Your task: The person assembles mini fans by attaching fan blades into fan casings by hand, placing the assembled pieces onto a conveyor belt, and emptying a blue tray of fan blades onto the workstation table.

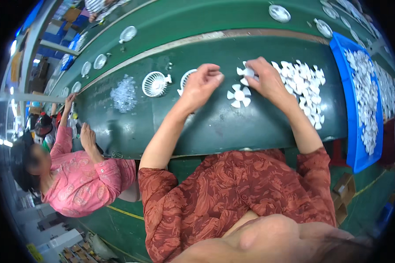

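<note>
White and several-bladed, a held fan (pixel 247 72) is sitting in the right hand (pixel 270 81), apparently pinched between fingers and thumb. The left hand (pixel 201 85) is hovering apart from the right, fingers curled, in front of a half-hidden cage (pixel 186 79); whether it is gripping anything, I cannot tell.

Risks, in my judgement: a loose fan (pixel 238 95) is lying on the table (pixel 232 131) just to the near side of the right hand, where a sweeping thumb could be knocking it away. To the right of that hand, a heap (pixel 300 83) is spreading beside the forearm; a dragging sleeve could be scattering its outer fans. Blades there are overlapping, so two could be catching together when one is lifted. Well left of the left hand, clear pieces (pixel 123 94) are lying loose beyond a whole cage (pixel 154 84); a cage being slid that way could be mixing with them.

Limits: the right hand is covering part of the held fan, hiding its seating in the grip. The left hand is masking much of its cage. The clear pieces are blurring together, leaving their shape uncertain.
</note>
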A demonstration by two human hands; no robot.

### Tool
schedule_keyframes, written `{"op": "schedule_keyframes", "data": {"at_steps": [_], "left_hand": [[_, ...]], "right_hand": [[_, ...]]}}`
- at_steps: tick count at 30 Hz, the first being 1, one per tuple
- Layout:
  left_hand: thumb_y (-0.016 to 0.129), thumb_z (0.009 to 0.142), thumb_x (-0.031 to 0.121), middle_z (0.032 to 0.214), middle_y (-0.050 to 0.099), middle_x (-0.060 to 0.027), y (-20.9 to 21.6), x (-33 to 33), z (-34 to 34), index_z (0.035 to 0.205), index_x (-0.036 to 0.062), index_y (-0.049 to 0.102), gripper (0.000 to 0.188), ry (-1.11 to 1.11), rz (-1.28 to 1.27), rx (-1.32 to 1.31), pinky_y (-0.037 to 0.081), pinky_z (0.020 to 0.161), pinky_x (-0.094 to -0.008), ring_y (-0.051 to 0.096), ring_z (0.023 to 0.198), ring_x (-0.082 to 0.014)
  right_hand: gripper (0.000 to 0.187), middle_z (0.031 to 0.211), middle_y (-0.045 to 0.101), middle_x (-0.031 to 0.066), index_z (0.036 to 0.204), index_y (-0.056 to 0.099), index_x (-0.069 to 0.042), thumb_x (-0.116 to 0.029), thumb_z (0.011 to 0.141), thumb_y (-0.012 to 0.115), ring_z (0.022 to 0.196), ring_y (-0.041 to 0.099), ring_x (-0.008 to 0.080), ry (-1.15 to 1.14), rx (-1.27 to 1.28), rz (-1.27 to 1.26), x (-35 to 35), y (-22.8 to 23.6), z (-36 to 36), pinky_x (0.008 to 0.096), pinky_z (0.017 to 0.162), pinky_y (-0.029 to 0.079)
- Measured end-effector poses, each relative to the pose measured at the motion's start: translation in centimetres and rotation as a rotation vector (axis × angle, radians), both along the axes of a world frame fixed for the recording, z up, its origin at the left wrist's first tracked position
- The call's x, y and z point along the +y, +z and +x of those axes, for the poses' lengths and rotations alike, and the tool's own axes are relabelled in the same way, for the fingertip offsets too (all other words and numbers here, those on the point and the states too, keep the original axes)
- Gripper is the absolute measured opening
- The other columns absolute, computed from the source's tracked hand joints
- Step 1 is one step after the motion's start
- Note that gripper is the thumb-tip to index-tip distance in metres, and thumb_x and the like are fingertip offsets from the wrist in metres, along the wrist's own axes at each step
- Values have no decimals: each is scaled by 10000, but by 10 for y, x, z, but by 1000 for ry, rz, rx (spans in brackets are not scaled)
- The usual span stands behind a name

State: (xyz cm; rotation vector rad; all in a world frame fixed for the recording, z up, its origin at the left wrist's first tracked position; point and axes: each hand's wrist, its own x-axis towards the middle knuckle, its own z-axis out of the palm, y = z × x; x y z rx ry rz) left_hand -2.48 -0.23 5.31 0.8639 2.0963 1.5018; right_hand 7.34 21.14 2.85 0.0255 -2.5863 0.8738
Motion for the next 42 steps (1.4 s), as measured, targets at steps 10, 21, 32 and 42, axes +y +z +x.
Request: {"op": "schedule_keyframes", "data": {"at_steps": [10, 21, 32, 42], "left_hand": [[594, 909, 168, 1007, 650, -112, 31, -27, 15, 1148, 21, 521, 290, 143, 387, -258, 548, 687, -289, 651, 862, -190], [525, 891, 243, 1172, 555, -252, 408, -40, -121, 1184, -15, 540, 391, 1061, -290, 1511, 341, 987, -474, 509, 1110, -385], [639, 819, 151, 1042, 618, -154, 16, -25, -50, 1099, 18, 575, 316, 236, -217, 814, 455, 867, -403, 575, 1000, -328], [593, 847, 173, 926, 593, -135, -54, -5, -57, 1010, 38, 597, 212, 59, -675, 880, 467, 759, -452, 571, 913, -334]], "right_hand": [[368, 1009, 572, 178, 1064, 564, 15, 7, 715, 681, 937, 575, 351, 141, 365, -49, -38, 17, 23, 402, 792, 487], [270, 959, 570, 114, 929, 595, -35, -65, 686, 707, 931, 540, 312, 184, 80, 97, -25, -47, 32, 400, 765, 485], [275, 959, 548, 148, 997, 574, -33, -61, 731, 642, 930, 521, 342, 160, -37, 58, -4, -36, 51, 413, 784, 455], [277, 939, 551, 93, 1028, 583, -57, -61, 755, 631, 920, 549, 283, 135, -95, 108, -30, -24, 30, 399, 715, 495]]}}
